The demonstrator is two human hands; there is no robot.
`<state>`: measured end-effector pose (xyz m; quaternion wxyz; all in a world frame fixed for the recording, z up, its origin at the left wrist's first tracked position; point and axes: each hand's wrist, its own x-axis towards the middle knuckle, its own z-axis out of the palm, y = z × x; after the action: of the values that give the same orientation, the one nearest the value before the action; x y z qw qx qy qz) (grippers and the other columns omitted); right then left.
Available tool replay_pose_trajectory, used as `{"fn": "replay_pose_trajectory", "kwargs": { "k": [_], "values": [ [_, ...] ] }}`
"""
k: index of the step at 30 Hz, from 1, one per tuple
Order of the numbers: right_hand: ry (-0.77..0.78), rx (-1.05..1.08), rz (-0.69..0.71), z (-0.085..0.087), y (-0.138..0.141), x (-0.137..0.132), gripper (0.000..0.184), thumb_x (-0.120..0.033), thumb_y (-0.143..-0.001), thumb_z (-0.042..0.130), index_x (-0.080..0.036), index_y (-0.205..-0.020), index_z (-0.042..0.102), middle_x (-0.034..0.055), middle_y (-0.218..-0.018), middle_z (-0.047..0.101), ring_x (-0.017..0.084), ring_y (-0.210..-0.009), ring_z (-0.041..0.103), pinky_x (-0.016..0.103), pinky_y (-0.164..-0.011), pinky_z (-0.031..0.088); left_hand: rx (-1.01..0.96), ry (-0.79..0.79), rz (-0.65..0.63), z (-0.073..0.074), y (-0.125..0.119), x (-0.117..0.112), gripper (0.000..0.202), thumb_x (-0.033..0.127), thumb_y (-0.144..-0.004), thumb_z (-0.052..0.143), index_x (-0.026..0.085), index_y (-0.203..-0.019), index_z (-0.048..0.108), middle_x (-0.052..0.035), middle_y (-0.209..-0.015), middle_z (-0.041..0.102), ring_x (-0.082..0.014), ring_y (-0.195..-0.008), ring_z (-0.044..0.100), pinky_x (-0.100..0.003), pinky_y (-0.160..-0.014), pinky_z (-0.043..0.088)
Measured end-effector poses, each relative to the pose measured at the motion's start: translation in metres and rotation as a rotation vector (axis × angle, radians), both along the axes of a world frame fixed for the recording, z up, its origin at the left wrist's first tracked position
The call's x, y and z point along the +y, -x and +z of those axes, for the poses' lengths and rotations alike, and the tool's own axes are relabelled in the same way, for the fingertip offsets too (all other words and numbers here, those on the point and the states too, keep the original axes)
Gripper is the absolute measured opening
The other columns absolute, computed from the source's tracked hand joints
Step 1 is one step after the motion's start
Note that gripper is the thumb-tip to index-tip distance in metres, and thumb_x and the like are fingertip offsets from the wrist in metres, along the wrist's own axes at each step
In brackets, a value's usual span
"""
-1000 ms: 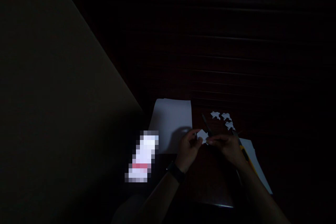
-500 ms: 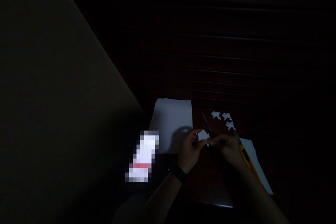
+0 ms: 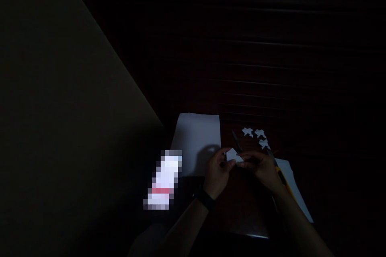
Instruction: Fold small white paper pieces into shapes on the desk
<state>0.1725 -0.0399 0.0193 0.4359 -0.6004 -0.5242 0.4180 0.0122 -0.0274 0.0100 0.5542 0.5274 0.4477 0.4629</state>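
Note:
Between both hands is a small folded piece of white paper [image 3: 232, 155]. My left hand [image 3: 217, 170], with a dark band on its wrist, pinches the paper's left and lower side. My right hand [image 3: 261, 167] has its thumb and fingers closed on the paper's right edge. Just beyond the fingers lies a thin, dark, pointed tool [image 3: 236, 138], its near end hidden by the right hand. Past the right hand, several small folded paper figures [image 3: 247, 132] rest together on the dark table [image 3: 238, 209]. Dim light hides the finer folds.
A stack of white paper sheets [image 3: 197, 136] lies left of the hands. A glowing, pixelated screen [image 3: 164, 178] is at lower left. Near the right forearm, a yellow utility knife [image 3: 281, 174] lies over more white paper [image 3: 297, 190]. A pale wall [image 3: 60, 108] rises at left.
My right fingers have shifted on the folded paper and now grip its right edge from above and below. The paper's outline looks different. Other things stay where they were.

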Motion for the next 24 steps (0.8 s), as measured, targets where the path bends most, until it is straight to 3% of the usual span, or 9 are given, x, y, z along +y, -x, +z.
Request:
{"fn": "replay_pose_trajectory", "kwargs": {
  "k": [4,10,16,24],
  "values": [
    [0.001,-0.012,-0.022,-0.002,0.001,-0.001,0.018,-0.029,-0.065,0.072,-0.021,-0.081,0.071,0.0037,-0.08,0.071,0.022,-0.075,0.065,0.032,-0.069,0.05,-0.002,0.008,-0.012,0.001,0.0,0.0,0.032,0.018,-0.077,0.059,0.02,-0.109,0.057,-0.0043,-0.089,0.065,-0.0173,-0.083,0.062,-0.028,-0.074,0.048],
    [0.047,0.028,-0.063,-0.004,0.002,-0.001,0.015,-0.03,-0.066,0.072,-0.021,-0.078,0.07,0.0009,-0.067,0.068,0.017,-0.06,0.061,0.026,-0.054,0.045,-0.007,0.028,-0.027,0.004,0.0,-0.001,0.034,0.016,-0.074,0.061,0.02,-0.108,0.058,-0.0041,-0.09,0.066,-0.0173,-0.083,0.062,-0.028,-0.073,0.048],
    [0.053,0.097,-0.127,-0.014,-0.002,0.0,0.019,-0.031,-0.063,0.074,-0.019,-0.076,0.069,0.0014,-0.065,0.066,0.016,-0.057,0.058,0.026,-0.051,0.044,-0.06,0.113,-0.067,0.0,0.001,0.0,0.056,0.015,-0.068,0.068,0.023,-0.121,0.05,-0.0043,-0.088,0.066,-0.018,-0.084,0.063,-0.03,-0.076,0.048],
    [0.062,0.169,-0.161,-0.012,0.001,-0.001,0.021,-0.033,-0.061,0.075,-0.019,-0.076,0.069,0.0016,-0.065,0.067,0.016,-0.057,0.059,0.026,-0.052,0.045,-0.128,0.274,0.005,0.004,0.003,0.001,0.058,0.026,-0.063,0.075,0.022,-0.116,0.053,-0.0026,-0.077,0.065,-0.015,-0.069,0.063,-0.023,-0.059,0.048]
  ]
}}
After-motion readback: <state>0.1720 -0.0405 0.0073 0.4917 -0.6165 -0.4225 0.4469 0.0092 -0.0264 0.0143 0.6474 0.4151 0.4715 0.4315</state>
